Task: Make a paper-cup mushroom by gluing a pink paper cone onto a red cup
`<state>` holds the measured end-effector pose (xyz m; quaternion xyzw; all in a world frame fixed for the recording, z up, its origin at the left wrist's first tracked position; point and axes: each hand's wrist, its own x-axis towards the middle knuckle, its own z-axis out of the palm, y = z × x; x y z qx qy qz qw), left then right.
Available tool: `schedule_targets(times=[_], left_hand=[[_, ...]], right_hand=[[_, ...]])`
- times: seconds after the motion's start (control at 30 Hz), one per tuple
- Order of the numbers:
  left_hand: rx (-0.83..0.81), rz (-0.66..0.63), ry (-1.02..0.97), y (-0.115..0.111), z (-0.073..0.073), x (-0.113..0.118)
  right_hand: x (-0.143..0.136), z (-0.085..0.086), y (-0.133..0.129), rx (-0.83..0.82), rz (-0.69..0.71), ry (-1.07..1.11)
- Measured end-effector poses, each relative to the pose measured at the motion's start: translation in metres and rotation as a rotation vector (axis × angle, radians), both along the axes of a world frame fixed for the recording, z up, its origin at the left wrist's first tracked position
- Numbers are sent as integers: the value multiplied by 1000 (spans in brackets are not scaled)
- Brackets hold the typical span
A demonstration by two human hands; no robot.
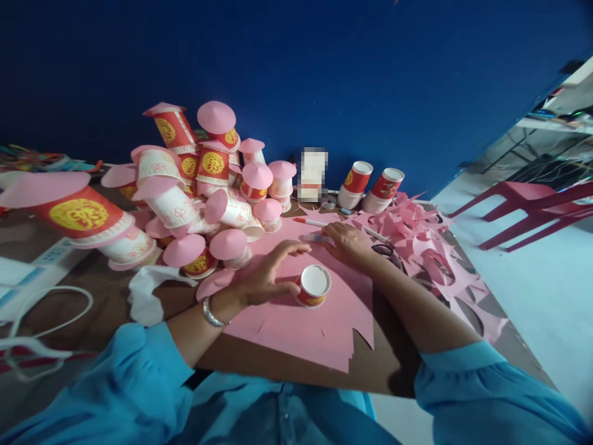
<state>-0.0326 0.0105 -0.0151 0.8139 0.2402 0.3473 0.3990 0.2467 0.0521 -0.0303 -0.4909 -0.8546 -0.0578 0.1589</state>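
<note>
A paper cup [313, 290] in red, yellow and white stands upside down on a stack of pink paper sheets [296, 330], its white base facing up. Beside it, my left hand [269, 272] curves with thumb and fingers spread apart. The thumb tip is at the cup's left side; whether it touches, I cannot tell. Farther back on the pink paper, my right hand [347, 244] has its fingers closed on a small whitish tube [315, 237], whose end sticks out to the left. An orange-tipped white pen [308, 221] lies just behind that hand.
Many paper cups with pink cone tops [213, 164] are piled at the left. Two cup stacks [356, 185] stand by the blue wall. Pink paper scraps [430, 247] and dark-handled scissors [386, 252] lie at right. Crumpled white tissue [151, 293] and a white cable [50, 290] are at left.
</note>
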Motion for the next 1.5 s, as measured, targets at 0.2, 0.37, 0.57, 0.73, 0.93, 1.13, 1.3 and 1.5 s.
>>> schedule_targets(times=[0.2, 0.37, 0.57, 0.73, 0.93, 1.13, 1.3, 1.5], left_hand=[[16, -84, 218, -5, 2, 6], [3, 39, 239, -8, 8, 11], [85, 244, 34, 0, 4, 11], [98, 213, 91, 3, 3, 12], [88, 185, 119, 5, 2, 10], [105, 155, 88, 7, -2, 9], [90, 246, 63, 8, -7, 11], [128, 349, -6, 6, -8, 14]], right_hand=[[-2, -2, 3, 69, 0, -67], [-6, 2, 0, 79, 58, 154], [-21, 14, -13, -119, 214, 683], [-27, 21, -18, -291, 229, 908], [-25, 22, -17, -411, 218, 996], [-28, 19, -18, -531, 217, 988], [-30, 13, -18, -590, 218, 958], [-28, 22, -24, -140, 293, 754]])
